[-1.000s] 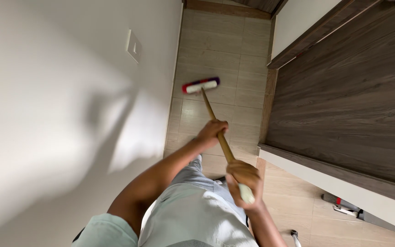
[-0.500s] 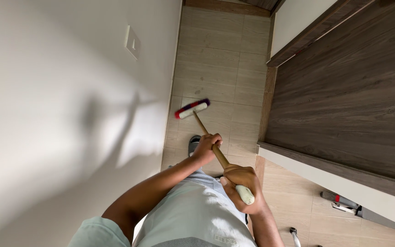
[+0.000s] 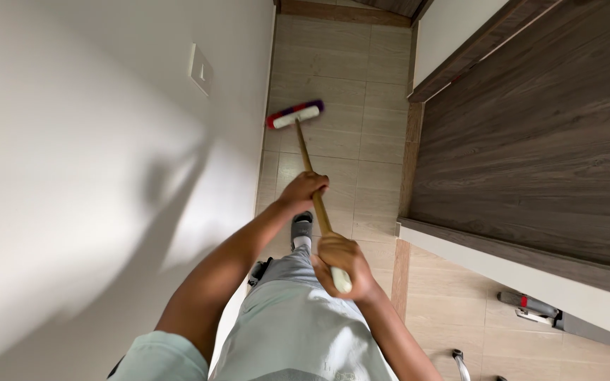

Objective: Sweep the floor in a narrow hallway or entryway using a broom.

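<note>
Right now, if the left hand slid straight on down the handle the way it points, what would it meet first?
Going by this one view, the left hand would slide down the bare wooden handle and first meet the broom head on the tiled floor beside the white wall.

A broom (image 3: 310,176) with a slanting wooden handle and pale top grip; its red, purple and white head rests on the tiled floor near the wall
</note>
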